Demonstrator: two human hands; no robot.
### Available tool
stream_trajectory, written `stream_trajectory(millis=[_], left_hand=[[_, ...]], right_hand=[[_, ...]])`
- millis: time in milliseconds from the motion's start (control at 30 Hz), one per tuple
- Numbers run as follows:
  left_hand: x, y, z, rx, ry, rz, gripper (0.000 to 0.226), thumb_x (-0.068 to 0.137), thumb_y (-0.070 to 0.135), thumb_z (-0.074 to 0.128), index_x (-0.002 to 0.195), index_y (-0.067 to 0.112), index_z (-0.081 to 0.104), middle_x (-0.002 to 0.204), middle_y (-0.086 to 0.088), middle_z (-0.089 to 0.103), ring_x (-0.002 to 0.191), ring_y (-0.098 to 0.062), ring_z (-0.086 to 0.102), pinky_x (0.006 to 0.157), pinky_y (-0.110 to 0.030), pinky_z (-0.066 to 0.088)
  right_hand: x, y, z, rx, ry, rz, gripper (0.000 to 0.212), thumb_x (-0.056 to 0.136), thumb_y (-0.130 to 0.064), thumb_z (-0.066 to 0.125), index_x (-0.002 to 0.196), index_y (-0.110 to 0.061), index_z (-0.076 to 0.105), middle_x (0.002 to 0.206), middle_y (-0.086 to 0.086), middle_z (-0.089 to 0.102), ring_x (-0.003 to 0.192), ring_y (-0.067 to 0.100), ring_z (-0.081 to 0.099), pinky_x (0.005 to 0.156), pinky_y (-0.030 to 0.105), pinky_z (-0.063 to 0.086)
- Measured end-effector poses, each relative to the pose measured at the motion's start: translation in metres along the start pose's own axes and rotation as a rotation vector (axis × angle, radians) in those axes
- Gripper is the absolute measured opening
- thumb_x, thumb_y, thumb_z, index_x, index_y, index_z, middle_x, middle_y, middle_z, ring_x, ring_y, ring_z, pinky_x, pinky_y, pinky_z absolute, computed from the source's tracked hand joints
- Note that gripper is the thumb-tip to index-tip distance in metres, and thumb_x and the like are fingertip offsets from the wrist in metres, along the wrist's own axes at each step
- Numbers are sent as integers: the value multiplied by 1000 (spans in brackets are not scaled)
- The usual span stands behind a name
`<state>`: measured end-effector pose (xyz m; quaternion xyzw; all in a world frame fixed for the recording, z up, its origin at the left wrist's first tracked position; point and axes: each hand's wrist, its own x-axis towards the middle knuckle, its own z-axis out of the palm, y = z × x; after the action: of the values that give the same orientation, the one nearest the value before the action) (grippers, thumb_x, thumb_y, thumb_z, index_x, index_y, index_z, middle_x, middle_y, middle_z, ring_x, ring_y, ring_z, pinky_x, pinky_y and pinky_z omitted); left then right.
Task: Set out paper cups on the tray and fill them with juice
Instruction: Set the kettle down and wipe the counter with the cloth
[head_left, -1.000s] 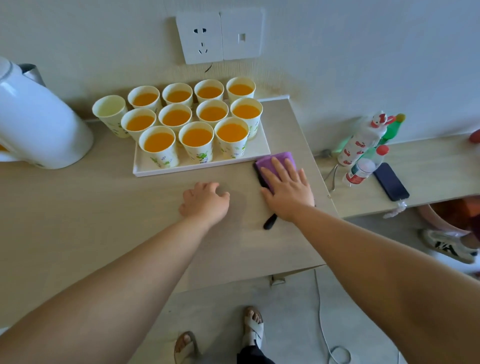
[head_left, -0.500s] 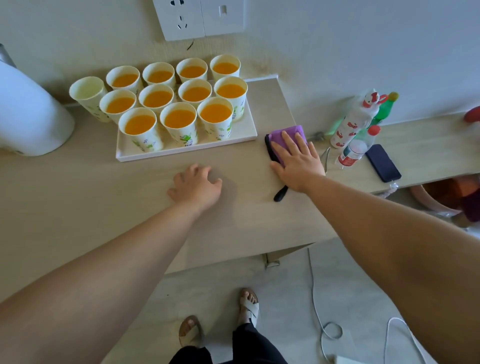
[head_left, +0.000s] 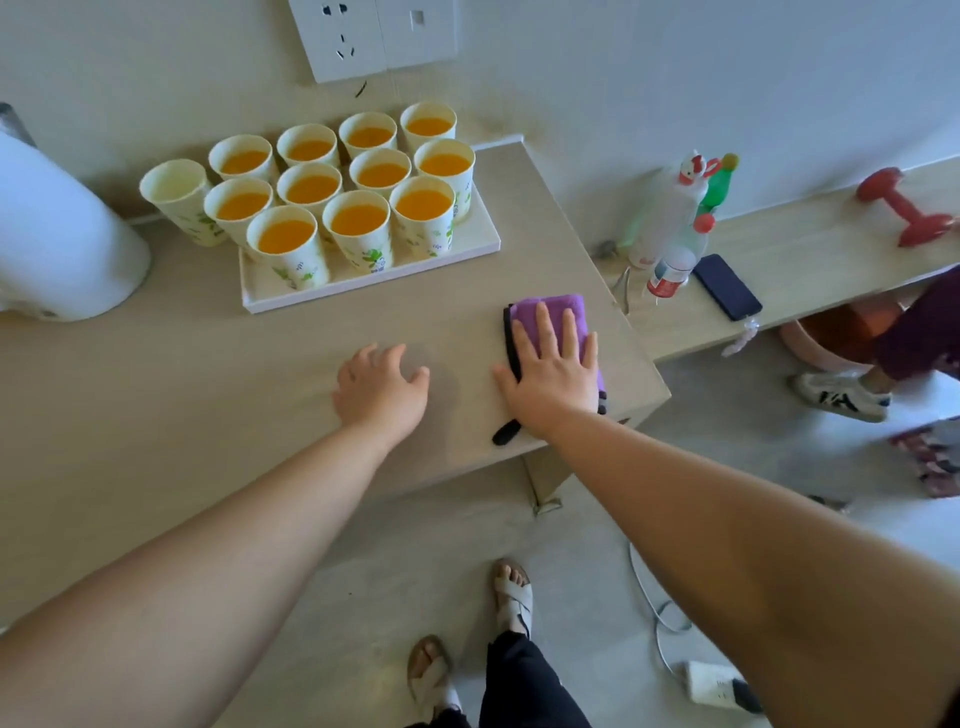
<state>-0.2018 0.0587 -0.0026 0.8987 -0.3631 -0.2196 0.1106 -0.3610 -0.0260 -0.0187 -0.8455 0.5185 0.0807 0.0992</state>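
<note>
Filled paper cups (head_left: 358, 218) stand packed on the white tray (head_left: 374, 293) at the back of the bench (head_left: 208, 389); one empty cup (head_left: 179, 200) sits just beside its left end. The left hand (head_left: 382, 392) rests loosely curled, holding nothing. The right hand (head_left: 553, 371) presses flat, fingers (head_left: 543, 325) spread, on a purple cloth (head_left: 550, 306). Thin-walled and nearly full, the cups would likely buckle and slop if squeezed, so they are better held gently, mid-wall.

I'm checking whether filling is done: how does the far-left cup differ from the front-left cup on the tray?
The far-left cup looks pale inside, unfilled; the front-left cup holds orange juice. The far-left cup stands on the table beside the tray; the front-left cup stands in it. Both are upright paper cups with green print.
</note>
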Motion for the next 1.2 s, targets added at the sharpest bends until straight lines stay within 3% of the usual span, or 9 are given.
stream_trajectory(millis=[133, 233, 400, 467, 633, 767, 867, 1000, 1200], left_hand=[[-10, -30, -21, 4, -30, -14, 48, 95, 33, 46, 142, 25, 39, 148, -9, 32, 136, -32, 27, 108, -42, 30], [-13, -52, -36, 21, -19, -46, 49, 94, 31, 47, 142, 26, 39, 148, -7, 31, 137, -32, 26, 107, -42, 31], [-16, -94, -48, -53, 30, -131, 47, 94, 29, 48, 141, 23, 42, 148, -8, 32, 136, -33, 28, 108, -40, 30], [-19, -113, -50, -91, 72, -177, 46, 94, 27, 48, 140, 22, 43, 147, -9, 34, 135, -33, 31, 107, -40, 31], [-27, -161, -61, -134, 219, -248, 41, 94, 26, 51, 134, 17, 52, 141, -10, 46, 131, -33, 38, 105, -39, 34], [-36, -201, -74, -57, 278, -283, 40, 94, 27, 51, 132, 15, 54, 140, -11, 46, 131, -35, 35, 105, -41, 33], [-37, -230, -82, -32, 245, -318, 41, 95, 30, 46, 134, 17, 51, 144, -10, 41, 133, -35, 33, 108, -43, 31], [-24, -247, -90, -124, 188, -353, 44, 96, 29, 44, 137, 15, 48, 144, -12, 43, 129, -36, 40, 106, -41, 35], [3, -246, -95, -286, 190, -383, 50, 93, 39, 36, 133, 15, 54, 139, -10, 51, 129, -32, 44, 107, -35, 31]], right_hand=[[-17, -61, 8, -80, -51, -305, 63, 97, -57, 16, 151, -32, -2, 159, 0, -14, 145, 27, -17, 116, 51, -9], [-1, -42, 1, -100, -52, -435, 56, 98, -52, 20, 150, -40, 1, 160, -6, -9, 146, 20, -13, 117, 45, -8], [22, -42, -4, -55, -31, -25, 60, 98, -51, 17, 151, -31, -1, 160, 1, -12, 146, 27, -15, 117, 51, -8], [15, -87, 2, -49, -31, -22, 64, 97, -53, 17, 152, -26, -3, 159, 5, -15, 144, 32, -18, 115, 55, -9], [-16, -203, 18, -165, -107, -553, 68, 96, -59, 16, 151, -26, -7, 158, 7, -20, 143, 34, -21, 113, 57, -12], [-8, -215, 19, -273, -129, -909, 64, 97, -58, 20, 151, -33, -4, 159, 0, -17, 145, 26, -19, 116, 49, -11], [18, -226, 12, -272, -113, -843, 60, 98, -55, 18, 151, -34, -3, 159, -1, -15, 146, 24, -16, 117, 45, -8], [-1, -290, 24, -187, -124, -589, 68, 97, -56, 20, 151, -25, -7, 157, 9, -20, 143, 34, -20, 113, 54, -12], [20, -322, 24, -171, -116, -684, 64, 97, -56, 16, 151, -30, -5, 158, 4, -20, 144, 29, -20, 115, 52, -11]])
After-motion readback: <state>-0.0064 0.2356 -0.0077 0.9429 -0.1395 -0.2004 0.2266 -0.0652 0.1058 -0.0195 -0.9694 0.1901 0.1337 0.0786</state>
